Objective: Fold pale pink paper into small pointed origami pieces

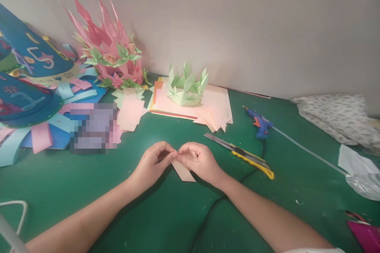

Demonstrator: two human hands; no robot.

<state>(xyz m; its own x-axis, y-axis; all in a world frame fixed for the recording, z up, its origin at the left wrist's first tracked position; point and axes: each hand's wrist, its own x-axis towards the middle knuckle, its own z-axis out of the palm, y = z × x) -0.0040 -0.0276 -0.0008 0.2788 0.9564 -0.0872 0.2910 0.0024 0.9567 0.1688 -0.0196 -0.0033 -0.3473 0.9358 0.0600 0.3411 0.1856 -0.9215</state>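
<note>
"How are your hands?"
"My left hand (156,161) and right hand (205,162) meet at the fingertips, pinching pale pink paper (183,172) over the worktop's (148,221) middle."
"What's around?"
"A yellow cutter (242,155) just right; a green crown (186,94) farther off."

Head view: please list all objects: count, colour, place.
Folded paper: 1, pale pink, between hands
Utility knife: 1, yellow, right
Glue gun: 1, blue, behind knife
Glue stick: 1, translucent, in gun
Cable: 1, black, right
Paper crown: 1, green, on stack
Paper stack: 1, multicoloured, back
Small sheets: several, pink/green, beside stack
Flowered crowns: 2+, pink/green, back left
Cone hats: 2+, blue, left
Paper strips: many, pink/blue, around hats
Pixelated item: 1, grey, left
Patterned cloth: 1, white, right
Wrapper: 1, whitish, right
Unclear item: 1, magenta, lower right
Tube: 1, white, lower left
Table: 1, green, beneath
Left hand, right hand: 1 each, at paper
</note>
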